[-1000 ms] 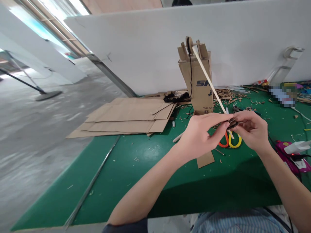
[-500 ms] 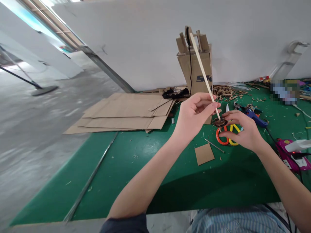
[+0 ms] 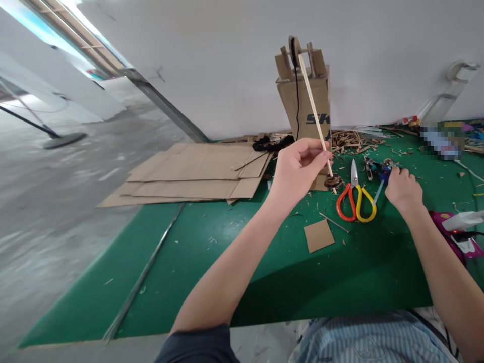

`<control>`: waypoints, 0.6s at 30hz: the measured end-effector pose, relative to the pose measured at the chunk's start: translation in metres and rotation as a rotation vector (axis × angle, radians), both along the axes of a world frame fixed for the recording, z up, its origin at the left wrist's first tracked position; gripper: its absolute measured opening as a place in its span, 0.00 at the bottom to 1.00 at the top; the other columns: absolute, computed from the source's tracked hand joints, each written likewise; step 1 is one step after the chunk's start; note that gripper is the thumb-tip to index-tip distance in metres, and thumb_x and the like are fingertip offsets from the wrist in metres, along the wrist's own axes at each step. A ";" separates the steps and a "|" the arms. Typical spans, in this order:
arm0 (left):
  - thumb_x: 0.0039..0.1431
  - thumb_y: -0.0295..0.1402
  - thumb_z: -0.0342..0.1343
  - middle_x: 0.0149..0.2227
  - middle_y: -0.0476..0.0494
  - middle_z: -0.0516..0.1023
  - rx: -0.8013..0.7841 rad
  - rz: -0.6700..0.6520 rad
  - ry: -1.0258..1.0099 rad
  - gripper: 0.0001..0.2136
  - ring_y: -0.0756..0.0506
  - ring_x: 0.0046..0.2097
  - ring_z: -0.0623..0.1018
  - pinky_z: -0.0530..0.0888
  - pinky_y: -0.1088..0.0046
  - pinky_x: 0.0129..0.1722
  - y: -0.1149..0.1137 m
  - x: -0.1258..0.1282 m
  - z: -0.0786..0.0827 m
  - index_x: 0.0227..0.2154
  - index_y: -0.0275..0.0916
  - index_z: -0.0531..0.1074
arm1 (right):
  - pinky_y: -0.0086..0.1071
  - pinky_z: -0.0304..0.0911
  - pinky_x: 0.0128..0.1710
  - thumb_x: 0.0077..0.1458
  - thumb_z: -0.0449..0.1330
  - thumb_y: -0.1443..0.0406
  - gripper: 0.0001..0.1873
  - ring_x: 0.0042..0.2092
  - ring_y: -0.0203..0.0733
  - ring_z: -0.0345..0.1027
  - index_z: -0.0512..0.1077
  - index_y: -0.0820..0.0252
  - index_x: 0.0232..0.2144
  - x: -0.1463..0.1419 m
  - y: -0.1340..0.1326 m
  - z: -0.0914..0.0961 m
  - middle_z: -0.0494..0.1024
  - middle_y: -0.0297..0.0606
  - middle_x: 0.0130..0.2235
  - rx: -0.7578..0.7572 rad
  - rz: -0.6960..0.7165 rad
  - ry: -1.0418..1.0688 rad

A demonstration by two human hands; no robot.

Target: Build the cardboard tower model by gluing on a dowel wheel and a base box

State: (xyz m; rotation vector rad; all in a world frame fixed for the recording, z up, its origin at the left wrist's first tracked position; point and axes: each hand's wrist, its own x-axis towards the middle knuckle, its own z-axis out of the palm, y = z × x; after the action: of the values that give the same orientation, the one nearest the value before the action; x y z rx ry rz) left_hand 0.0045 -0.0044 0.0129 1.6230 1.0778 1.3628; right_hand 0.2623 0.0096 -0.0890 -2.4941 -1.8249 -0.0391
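My left hand (image 3: pixel 298 169) is shut on a thin wooden stick (image 3: pixel 314 111) near its lower end. A dark round disc (image 3: pixel 333 181) sits on the stick's bottom end, just below my fingers. My right hand (image 3: pixel 404 190) lies over a blue hot glue gun (image 3: pixel 385 174), with its fingers on the blue body and most of the tool hidden. Between my hands lie orange-and-yellow-handled scissors (image 3: pixel 353 204), touched by neither hand. Behind the stick stands a cardboard tower (image 3: pixel 302 108) with a small wheel and black string at its top.
A green work mat (image 3: pixel 242 262) covers the table, strewn with wood shavings. Flat cardboard sheets (image 3: pixel 192 174) lie to the left. There are a cardboard square (image 3: pixel 319 235), a thin metal rod (image 3: pixel 333 222) and a pink device (image 3: pixel 449 234). The table's left edge drops to a grey floor.
My right hand has left the disc and moved right onto the glue gun. My left hand now holds the stick and disc alone, with the scissors uncovered.
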 end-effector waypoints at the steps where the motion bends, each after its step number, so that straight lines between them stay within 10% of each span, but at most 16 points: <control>1: 0.57 0.29 0.60 0.34 0.45 0.82 -0.003 0.003 0.003 0.06 0.49 0.36 0.82 0.81 0.72 0.39 0.001 0.000 -0.001 0.38 0.37 0.77 | 0.46 0.64 0.46 0.62 0.47 0.69 0.22 0.54 0.63 0.68 0.61 0.71 0.57 0.000 0.002 -0.002 0.69 0.63 0.54 0.016 -0.005 0.007; 12: 0.58 0.29 0.60 0.35 0.44 0.82 -0.092 -0.001 -0.031 0.07 0.50 0.33 0.81 0.79 0.74 0.32 0.014 -0.004 -0.008 0.40 0.37 0.76 | 0.49 0.65 0.46 0.60 0.52 0.65 0.17 0.50 0.63 0.72 0.66 0.69 0.49 0.011 -0.002 0.004 0.74 0.60 0.48 0.214 -0.014 0.036; 16: 0.57 0.28 0.61 0.35 0.44 0.82 -0.040 0.023 0.000 0.08 0.49 0.35 0.81 0.79 0.73 0.36 0.018 -0.008 -0.009 0.40 0.37 0.76 | 0.43 0.67 0.40 0.60 0.55 0.55 0.15 0.41 0.54 0.74 0.71 0.61 0.40 -0.002 -0.009 0.010 0.78 0.50 0.39 0.554 0.087 0.431; 18: 0.56 0.27 0.61 0.35 0.44 0.82 0.001 0.031 0.027 0.06 0.49 0.37 0.81 0.79 0.72 0.38 0.022 -0.010 -0.010 0.38 0.37 0.76 | 0.41 0.68 0.33 0.57 0.58 0.48 0.19 0.30 0.47 0.72 0.72 0.58 0.35 -0.011 -0.017 0.005 0.77 0.43 0.31 0.487 0.136 0.804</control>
State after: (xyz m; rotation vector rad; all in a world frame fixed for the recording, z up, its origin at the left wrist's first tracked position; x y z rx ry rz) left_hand -0.0057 0.0175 0.0027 1.6365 1.1220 1.3652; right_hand 0.2509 -0.0072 -0.0836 -1.6822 -1.4026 0.4073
